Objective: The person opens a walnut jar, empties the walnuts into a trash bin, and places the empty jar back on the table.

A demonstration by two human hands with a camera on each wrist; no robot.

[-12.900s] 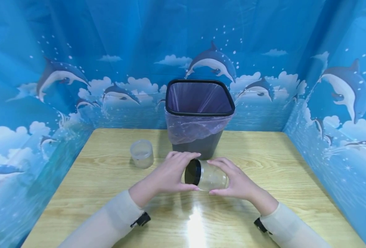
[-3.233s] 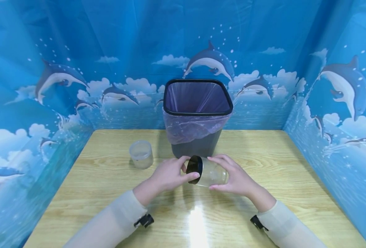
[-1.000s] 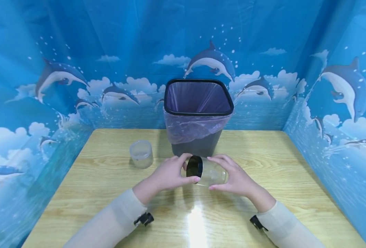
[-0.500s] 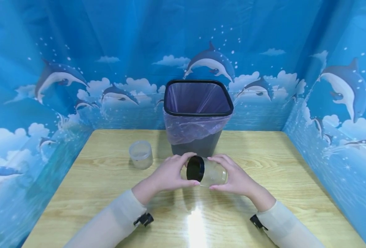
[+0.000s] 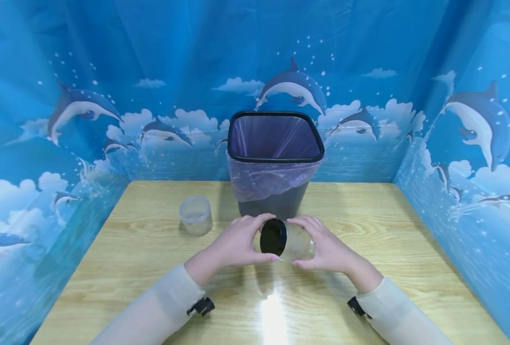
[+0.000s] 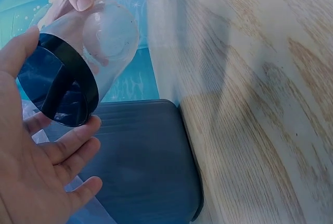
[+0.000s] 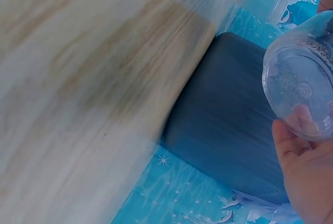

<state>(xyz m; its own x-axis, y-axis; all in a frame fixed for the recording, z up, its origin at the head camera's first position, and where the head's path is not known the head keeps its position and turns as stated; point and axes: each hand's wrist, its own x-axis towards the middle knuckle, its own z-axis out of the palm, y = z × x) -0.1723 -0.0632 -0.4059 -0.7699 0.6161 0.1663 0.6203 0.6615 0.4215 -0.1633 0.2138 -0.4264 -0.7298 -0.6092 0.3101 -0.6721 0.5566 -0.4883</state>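
A clear jar (image 5: 299, 242) lies sideways in the air between my two hands, its black lid (image 5: 273, 237) pointing left. My left hand (image 5: 233, 244) grips the lid's rim, thumb on the near edge and fingers across it. In the left wrist view the other fingers of the left hand (image 6: 36, 166) spread below the lid (image 6: 57, 83). My right hand (image 5: 330, 247) holds the jar's body near its base, with the thumb below and fingers over the top. The right wrist view shows the round base of the jar (image 7: 296, 91) and small specks inside.
Just behind the hands stands a grey trash bin (image 5: 276, 201) with a purple liner (image 5: 272, 179) folded under its black rim. A small translucent open container (image 5: 196, 218) sits left of it on the wooden table (image 5: 130, 268). Dolphin-print curtains (image 5: 186, 57) enclose the back and sides.
The left thumb has slid from the lid's face to its near edge, and the fingers have regripped the far edge. The lid now faces me a little more; the right hand keeps its hold.
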